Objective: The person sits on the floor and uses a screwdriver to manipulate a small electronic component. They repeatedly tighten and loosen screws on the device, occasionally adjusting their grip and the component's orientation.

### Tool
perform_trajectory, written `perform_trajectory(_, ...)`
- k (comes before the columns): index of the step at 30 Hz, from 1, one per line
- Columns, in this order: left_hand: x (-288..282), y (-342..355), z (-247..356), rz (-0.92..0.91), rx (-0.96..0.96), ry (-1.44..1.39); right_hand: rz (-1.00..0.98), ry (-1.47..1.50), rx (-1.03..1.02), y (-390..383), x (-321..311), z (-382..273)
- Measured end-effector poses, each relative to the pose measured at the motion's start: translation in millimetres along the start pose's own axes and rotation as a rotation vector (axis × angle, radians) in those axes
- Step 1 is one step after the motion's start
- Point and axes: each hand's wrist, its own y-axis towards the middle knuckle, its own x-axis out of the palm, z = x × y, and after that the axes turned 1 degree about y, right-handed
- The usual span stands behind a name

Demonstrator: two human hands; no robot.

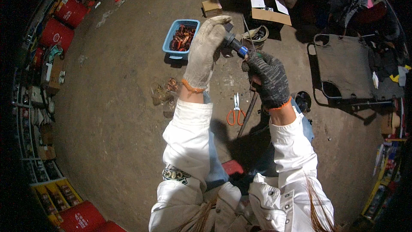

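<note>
My left hand [205,49], in a pale work glove, is closed around the upper end of a dark cylindrical part [235,44] with a blue band. Its exact kind is not clear. My right hand [270,77], in a dark grey glove, has curled fingers at the banded end of that part. A thin rod [247,28] runs up from beside the right fingers, with a bit of green near the glove; whether the hand grips it too, I cannot tell. Below the hands, orange-handled scissors [236,111] lie on the floor, beside a long dark bar [248,116].
A blue basin [167,45] of copper-coloured scraps stands beyond my left hand, with more copper pieces [171,85] on the floor. Cardboard boxes [274,16] and a round container [262,38] are ahead. A folding lounger [343,66] stands right; red drums [56,33] and shelves line the left.
</note>
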Motion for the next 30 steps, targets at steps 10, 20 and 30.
perform_trajectory(10, 0, 2, -23, 0.265, 0.143, 0.101, -0.160, 0.000, 0.279, -15, 9, -9)
perform_trajectory(20, 8, 1, -22, 0.224, -0.247, -0.208, -0.125, -0.303, -0.311, -9, 14, -11)
perform_trajectory(30, -14, 4, 6, 0.194, -0.558, 0.292, -0.178, -0.173, 0.091, -9, -30, -40)
